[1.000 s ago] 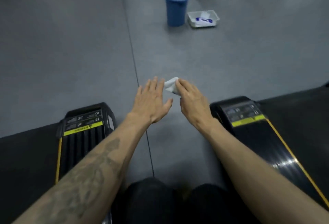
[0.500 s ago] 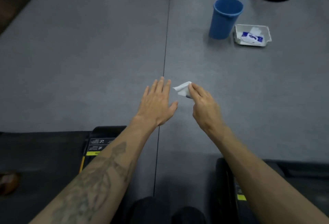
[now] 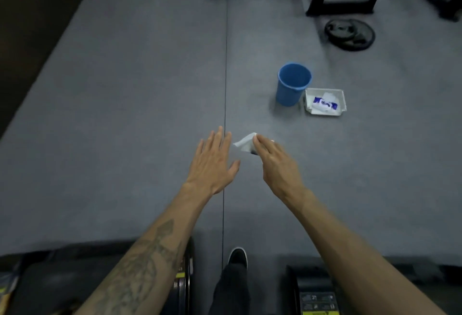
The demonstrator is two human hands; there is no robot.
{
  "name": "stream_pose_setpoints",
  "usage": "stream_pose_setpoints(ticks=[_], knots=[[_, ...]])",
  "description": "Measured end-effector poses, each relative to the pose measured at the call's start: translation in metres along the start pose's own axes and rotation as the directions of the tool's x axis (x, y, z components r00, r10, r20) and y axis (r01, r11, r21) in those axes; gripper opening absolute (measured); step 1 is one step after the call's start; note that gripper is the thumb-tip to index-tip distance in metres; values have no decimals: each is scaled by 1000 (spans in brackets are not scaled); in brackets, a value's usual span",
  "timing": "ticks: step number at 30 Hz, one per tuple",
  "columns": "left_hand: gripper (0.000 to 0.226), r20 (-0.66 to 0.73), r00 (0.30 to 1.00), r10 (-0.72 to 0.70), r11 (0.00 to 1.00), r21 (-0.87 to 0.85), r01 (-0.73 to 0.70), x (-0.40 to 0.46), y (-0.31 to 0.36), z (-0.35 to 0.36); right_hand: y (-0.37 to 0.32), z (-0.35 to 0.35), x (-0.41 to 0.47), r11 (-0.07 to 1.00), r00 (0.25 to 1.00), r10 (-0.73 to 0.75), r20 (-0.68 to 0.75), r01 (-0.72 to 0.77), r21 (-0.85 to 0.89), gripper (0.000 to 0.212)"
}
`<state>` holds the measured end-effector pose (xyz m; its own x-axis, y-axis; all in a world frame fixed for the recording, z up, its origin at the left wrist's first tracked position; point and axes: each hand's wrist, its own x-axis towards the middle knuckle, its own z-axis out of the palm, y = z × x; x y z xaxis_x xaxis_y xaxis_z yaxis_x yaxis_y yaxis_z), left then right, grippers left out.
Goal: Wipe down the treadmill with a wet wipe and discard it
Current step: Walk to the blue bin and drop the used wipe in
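Note:
My right hand [image 3: 276, 164] pinches a crumpled white wet wipe [image 3: 245, 144] between its fingertips, held out over the grey floor. My left hand [image 3: 212, 162] is stretched out flat beside it, fingers straight, holding nothing. A blue bin [image 3: 292, 84] stands upright on the floor ahead and to the right of the wipe. Only the rear ends of two treadmills show at the bottom edge, the left treadmill [image 3: 183, 282] partly behind my left forearm and the right treadmill [image 3: 316, 294] with a yellow-striped label.
A white tray [image 3: 342, 101] holding a blue-and-white wipe packet sits right of the bin. A black weight plate [image 3: 350, 34] and a black equipment frame [image 3: 345, 7] lie further back right. My shoe [image 3: 237, 256] steps on the floor between the treadmills.
The view has moved forward off the treadmills; the bin and tray now lie nearer the middle. Both hands keep their pose, the right still pinching the wipe.

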<state>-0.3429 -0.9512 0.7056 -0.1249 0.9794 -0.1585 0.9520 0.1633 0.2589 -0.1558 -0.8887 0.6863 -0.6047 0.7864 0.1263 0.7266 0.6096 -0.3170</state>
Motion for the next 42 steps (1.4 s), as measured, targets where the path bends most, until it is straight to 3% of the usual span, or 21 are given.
stream_pose_setpoints(ticks=[7, 12, 25, 42], knots=[[81, -16, 996, 85, 995, 45, -84, 89, 21, -122, 12, -116, 93, 996, 999, -29, -26, 27, -80, 82], [83, -57, 990, 129, 991, 35, -127, 160, 42, -161, 52, -143, 147, 997, 988, 80, -131, -81, -4, 77], [83, -102, 983, 154, 988, 44, -150, 376, 94, -201, 198, -172, 304, 992, 981, 125, -148, -121, 38, 86], [83, 49, 969, 241, 970, -28, -240, 663, 143, -178, 377, -157, 505, 969, 969, 241, -63, -237, 68, 91]])
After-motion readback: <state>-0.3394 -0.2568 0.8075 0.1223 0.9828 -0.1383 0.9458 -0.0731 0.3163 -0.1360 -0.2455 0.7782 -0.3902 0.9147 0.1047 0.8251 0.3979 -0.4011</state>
